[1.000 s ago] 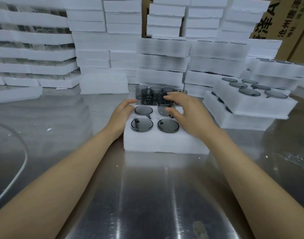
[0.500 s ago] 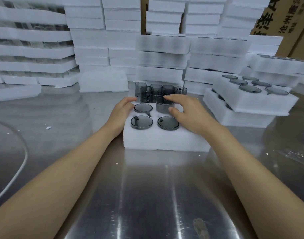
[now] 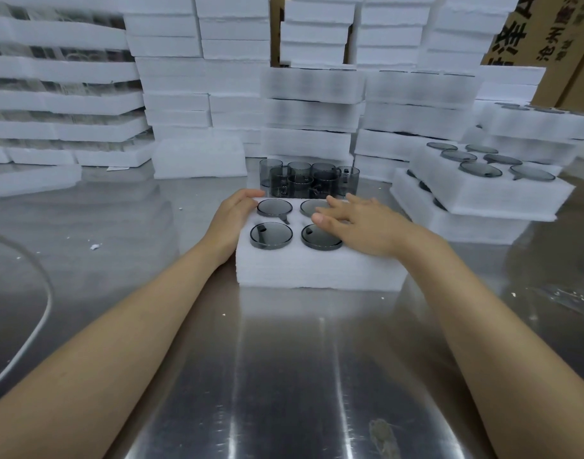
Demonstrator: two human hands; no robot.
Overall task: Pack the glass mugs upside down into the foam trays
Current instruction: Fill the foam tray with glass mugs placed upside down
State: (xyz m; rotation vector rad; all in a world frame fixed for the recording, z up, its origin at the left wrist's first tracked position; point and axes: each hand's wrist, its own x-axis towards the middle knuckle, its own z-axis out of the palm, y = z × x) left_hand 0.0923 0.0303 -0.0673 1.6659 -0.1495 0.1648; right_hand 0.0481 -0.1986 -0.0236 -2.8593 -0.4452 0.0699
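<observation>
Cardboard box [image 3: 535, 31], top right, behind stacked foam trays [image 3: 449, 28]: black print on brown side, running tilted, cut by frame edge.
- Large print: Chinese character "泽" whole; Latin capital "A" after it, partly cropped at top edge. Fragment of another character before "泽", not readable.
- Smaller line beneath: "沧州" legible; characters after it blurred and cropped, cannot tell.
</observation>
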